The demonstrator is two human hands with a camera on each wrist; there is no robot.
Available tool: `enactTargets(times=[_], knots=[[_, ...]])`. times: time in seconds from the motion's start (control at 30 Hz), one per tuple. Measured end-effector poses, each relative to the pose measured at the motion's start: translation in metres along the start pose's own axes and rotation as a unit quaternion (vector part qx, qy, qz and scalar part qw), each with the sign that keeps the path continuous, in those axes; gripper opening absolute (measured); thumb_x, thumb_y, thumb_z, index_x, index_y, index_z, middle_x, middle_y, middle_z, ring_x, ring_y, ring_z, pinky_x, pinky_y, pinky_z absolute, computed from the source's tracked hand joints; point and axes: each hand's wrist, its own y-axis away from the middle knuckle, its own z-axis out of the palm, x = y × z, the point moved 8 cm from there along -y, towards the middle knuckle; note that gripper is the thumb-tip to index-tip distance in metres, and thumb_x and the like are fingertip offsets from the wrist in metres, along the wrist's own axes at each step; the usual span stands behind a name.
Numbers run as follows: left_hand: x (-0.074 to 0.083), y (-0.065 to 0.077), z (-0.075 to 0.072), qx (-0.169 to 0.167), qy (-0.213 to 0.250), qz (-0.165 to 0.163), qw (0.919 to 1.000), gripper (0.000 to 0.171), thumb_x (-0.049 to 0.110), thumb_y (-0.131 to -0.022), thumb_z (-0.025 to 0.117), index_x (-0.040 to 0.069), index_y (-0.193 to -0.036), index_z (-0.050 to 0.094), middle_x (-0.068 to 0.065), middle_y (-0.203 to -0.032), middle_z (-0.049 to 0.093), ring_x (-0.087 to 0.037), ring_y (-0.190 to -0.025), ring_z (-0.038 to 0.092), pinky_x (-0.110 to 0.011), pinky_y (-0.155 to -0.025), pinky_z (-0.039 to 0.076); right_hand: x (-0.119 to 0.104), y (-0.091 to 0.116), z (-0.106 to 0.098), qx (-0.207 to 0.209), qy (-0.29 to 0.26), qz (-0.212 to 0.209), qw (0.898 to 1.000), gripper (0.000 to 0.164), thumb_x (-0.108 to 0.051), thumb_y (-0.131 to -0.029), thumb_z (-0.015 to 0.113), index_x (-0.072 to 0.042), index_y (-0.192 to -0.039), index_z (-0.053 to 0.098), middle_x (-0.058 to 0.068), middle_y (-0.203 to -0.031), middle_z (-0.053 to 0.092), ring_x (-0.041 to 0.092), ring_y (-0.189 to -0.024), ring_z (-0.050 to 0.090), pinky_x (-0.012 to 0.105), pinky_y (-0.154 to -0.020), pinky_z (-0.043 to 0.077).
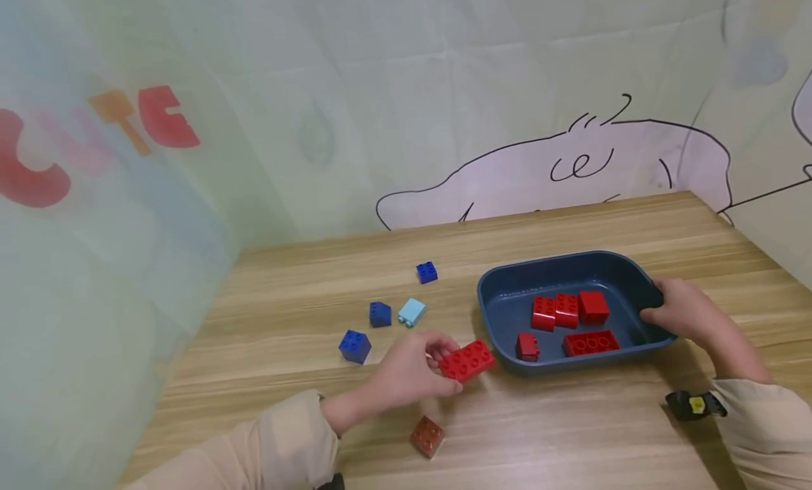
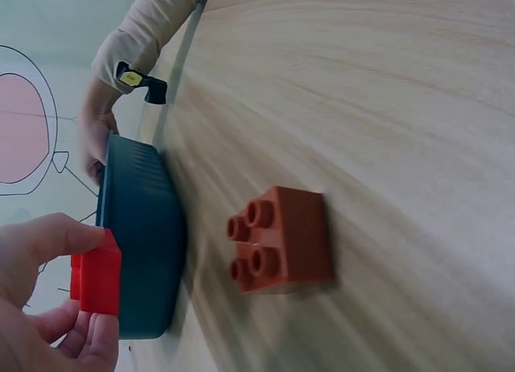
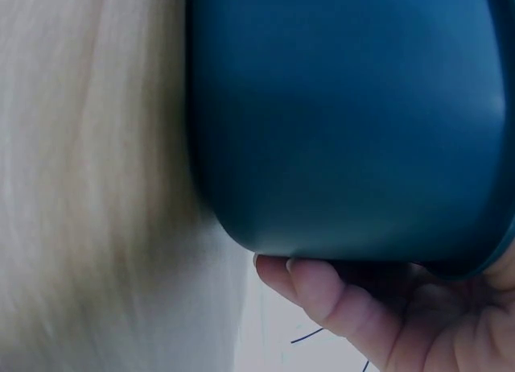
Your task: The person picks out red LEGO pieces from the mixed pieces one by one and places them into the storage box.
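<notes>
Between thumb and fingers my left hand [image 1: 409, 366] pinches a red toy brick [image 1: 467, 361] with two rows of studs, held just left of the tray's near corner. In the left wrist view the same red brick [image 2: 98, 277] overlaps the tray's side. My right hand [image 1: 685, 308] grips the right end of the dark blue tray [image 1: 507, 275], thumb over the rim. Its fingers [image 3: 334, 303] lie under the tray's outer wall in the right wrist view. Inside the tray lie several red bricks, among them a long one [image 1: 591, 343] and a small one [image 1: 527, 347].
A reddish-brown brick [image 1: 428, 436] lies on the wooden table [image 1: 539, 433] below my left hand. Farther left and back are a blue cube brick [image 1: 354, 346], a sloped blue brick [image 1: 380, 314], a light blue brick [image 1: 411, 311] and a small blue brick [image 1: 427, 272]. A printed cloth [image 1: 285, 123] hangs behind.
</notes>
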Motion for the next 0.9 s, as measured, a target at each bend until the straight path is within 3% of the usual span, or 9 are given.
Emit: enactTargets(times=[0.23,0.53,0.9], knots=[[0.009,-0.003,-0.012,0.019,0.006,-0.002,0.9998,0.036,0.014,-0.069,0.080,0.005,-0.101,0.065,0.002,-0.089,0.061,-0.015,-0.082,0.055,-0.025,-0.072,0.050,0.000,0.002,0.001,-0.008,0.000,0.007,1.000,0.043,-0.004,-0.076,0.064,0.024,-0.103,0.047,0.022,-0.082,0.061,0.025,-0.069,0.056,0.041,-0.063,0.050],[0.025,-0.013,-0.018,0.022,0.004,0.011,0.9997,0.036,0.017,-0.070,0.080,0.007,-0.102,0.066,0.003,-0.089,0.061,-0.015,-0.082,0.055,-0.026,-0.071,0.050,-0.004,0.002,-0.002,0.015,0.008,-0.009,1.000,0.040,-0.005,-0.073,0.064,0.022,-0.099,0.050,0.020,-0.077,0.061,0.025,-0.066,0.055,0.038,-0.059,0.049],[0.025,-0.030,-0.018,0.033,0.016,-0.022,0.9991,0.038,0.015,-0.071,0.079,0.008,-0.105,0.064,0.001,-0.092,0.062,-0.017,-0.082,0.057,-0.026,-0.070,0.051,-0.002,0.002,-0.001,0.016,-0.004,-0.009,1.000,0.041,-0.003,-0.074,0.063,0.023,-0.102,0.049,0.018,-0.078,0.061,0.023,-0.066,0.056,0.035,-0.058,0.049]])
